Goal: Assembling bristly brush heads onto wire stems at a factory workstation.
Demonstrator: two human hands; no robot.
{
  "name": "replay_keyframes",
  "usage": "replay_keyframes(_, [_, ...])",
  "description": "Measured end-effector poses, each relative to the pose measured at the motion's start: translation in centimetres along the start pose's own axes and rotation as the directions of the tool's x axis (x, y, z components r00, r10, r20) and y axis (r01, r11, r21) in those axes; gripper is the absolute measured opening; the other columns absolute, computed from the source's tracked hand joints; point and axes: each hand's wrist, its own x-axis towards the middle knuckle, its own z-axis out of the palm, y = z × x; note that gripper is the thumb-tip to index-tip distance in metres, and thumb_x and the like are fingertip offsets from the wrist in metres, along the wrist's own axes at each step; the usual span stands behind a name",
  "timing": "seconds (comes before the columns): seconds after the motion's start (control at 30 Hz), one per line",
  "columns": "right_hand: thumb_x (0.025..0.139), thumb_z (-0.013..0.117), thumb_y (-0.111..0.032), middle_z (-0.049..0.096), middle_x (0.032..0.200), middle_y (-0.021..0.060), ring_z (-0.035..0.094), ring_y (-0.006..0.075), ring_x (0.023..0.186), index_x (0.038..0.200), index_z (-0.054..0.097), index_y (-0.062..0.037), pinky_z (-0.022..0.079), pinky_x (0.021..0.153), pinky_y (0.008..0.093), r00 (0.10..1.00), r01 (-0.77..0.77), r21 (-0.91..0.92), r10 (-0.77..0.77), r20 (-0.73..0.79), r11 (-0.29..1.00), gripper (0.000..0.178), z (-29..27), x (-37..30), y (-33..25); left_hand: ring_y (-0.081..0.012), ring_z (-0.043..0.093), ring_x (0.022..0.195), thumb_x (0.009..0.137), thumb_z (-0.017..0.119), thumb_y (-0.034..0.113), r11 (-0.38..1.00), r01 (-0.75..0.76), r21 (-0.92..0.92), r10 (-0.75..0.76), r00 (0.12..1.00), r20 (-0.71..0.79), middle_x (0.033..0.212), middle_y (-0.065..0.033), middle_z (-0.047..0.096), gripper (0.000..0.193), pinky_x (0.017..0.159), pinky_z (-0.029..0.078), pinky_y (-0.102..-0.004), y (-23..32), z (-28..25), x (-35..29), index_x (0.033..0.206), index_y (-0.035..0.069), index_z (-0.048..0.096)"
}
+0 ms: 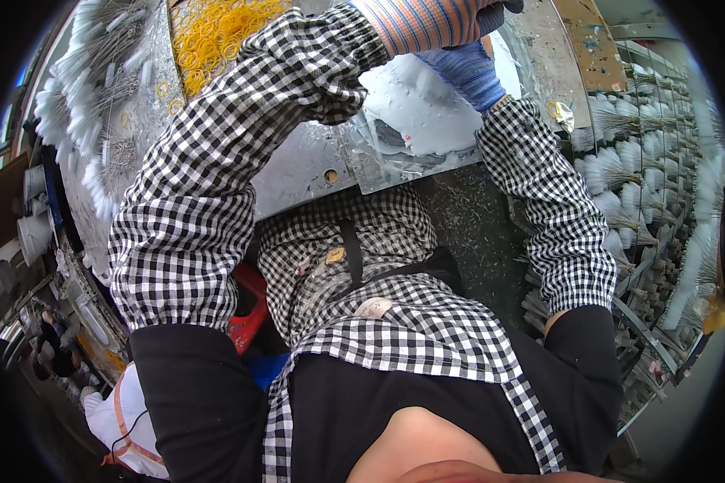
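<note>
My left hand [427, 26], in a striped orange and blue knitted glove with dark fingertips, reaches across at the top edge of the view. Its fingers are curled closed, and what they hold, if anything, is hidden. Just below and behind it is my right hand [469, 76] in a blue knitted glove. A bit of bare skin shows near its fingers, which are mostly covered by the left hand. Both hands are above a thick white paste [419, 109] spread over a flat clear-edged plate [379, 173] on the worktable.
Yellow rubber bands [217, 36] lie heaped at the table's far left. White-bristled wire brushes [97, 88] are piled beyond them. Racks of similar brushes [632, 169] stand on the right. A crumpled wrapper [561, 115] lies at the table's right edge. A red object [248, 310] is beside my lap.
</note>
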Motion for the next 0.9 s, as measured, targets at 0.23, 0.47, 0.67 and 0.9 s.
replay_keyframes(0.23, [0.096,0.072,-0.037,0.065,0.130,0.0042,0.063,0.0231,0.120,0.139,0.059,-0.0137,0.052,0.104,0.0355,0.940,-0.186,0.203,0.114,0.323,0.961,0.050,2.9,-2.1,2.0,-0.0363,0.066,0.082,0.076,0.062,0.001,1.000,0.002,0.003,-0.002,0.999,-0.039,0.086,-0.0142,0.064,0.020,0.071,0.055,-0.0437,-0.3,-0.2,-0.6,0.095,0.007,0.068])
replay_keyframes(0.47, [0.097,0.071,-0.037,0.063,0.132,0.0059,0.062,0.0217,0.122,0.142,0.054,-0.0121,0.053,0.103,0.0322,0.920,0.174,-0.152,-0.106,0.377,0.973,0.053,3.6,-2.0,2.3,-0.0346,0.066,0.084,0.076,0.062,0.000,0.999,-0.017,-0.048,0.015,0.998,-0.061,0.087,-0.0129,0.064,0.021,0.073,0.056,-0.0412,0.3,-1.5,-1.5,0.095,0.007,0.068])
replay_keyframes(0.67, [0.097,0.070,-0.038,0.063,0.131,0.0078,0.063,0.0218,0.120,0.142,0.054,-0.0117,0.055,0.101,0.0332,0.944,0.019,-0.026,-0.010,0.329,0.999,0.054,2.5,-1.1,0.5,-0.0336,0.066,0.084,0.076,0.062,0.001,0.999,-0.005,-0.043,0.001,0.997,-0.080,0.088,-0.0118,0.064,0.020,0.072,0.056,-0.0403,0.3,-2.0,-2.1,0.095,0.008,0.068])
replay_keyframes(0.9, [0.095,0.073,-0.038,0.066,0.124,0.0108,0.066,0.0215,0.113,0.136,0.057,-0.0073,0.058,0.093,0.0334,0.971,-0.039,0.148,0.002,0.238,0.988,0.054,3.1,-1.1,0.3,-0.0335,0.066,0.084,0.076,0.064,0.001,1.000,0.022,0.002,-0.022,0.999,-0.042,0.088,-0.0116,0.065,0.022,0.072,0.056,-0.0412,0.6,-2.1,-2.3,0.096,0.008,0.068])
